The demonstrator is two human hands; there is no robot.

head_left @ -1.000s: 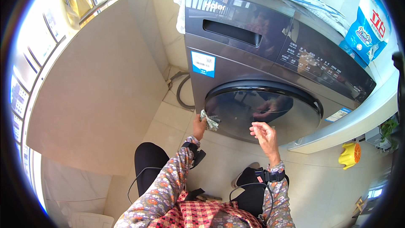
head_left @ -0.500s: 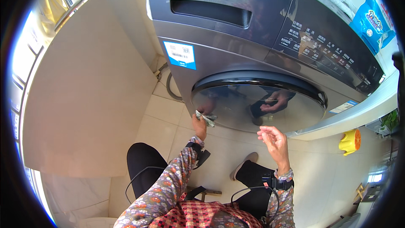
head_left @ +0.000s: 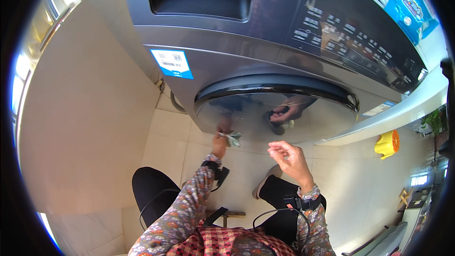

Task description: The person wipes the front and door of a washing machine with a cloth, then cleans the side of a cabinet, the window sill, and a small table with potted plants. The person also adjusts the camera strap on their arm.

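A dark grey front-loading washing machine (head_left: pixel 213 42) stands in front of me, its round glossy door (head_left: pixel 294 118) facing my hands. My left hand (head_left: pixel 219 146) is closed on a crumpled, light grey-green cloth (head_left: pixel 232 139) by the lower left part of the door. Whether the cloth touches the glass is hard to tell. Further right, my right hand (head_left: pixel 290 161) hovers in front of the door's lower edge, holding nothing, with its fingers loosely bent and the thumb apart. The glass reflects my hands. Both wrists wear black straps with cables.
At left rises a large beige panel (head_left: pixel 85 114). A pale curved edge (head_left: pixel 360 130) borders the machine's right side. Beyond it is a yellow stool (head_left: pixel 387 144) with an orange top. A blue packet (head_left: pixel 410 12) lies at upper right. Below me is a small wooden seat (head_left: pixel 233 214).
The view has turned, so the machine sits further left in it. Relative to the door, my left hand and the cloth have shifted right and slightly down. The right hand stays empty.
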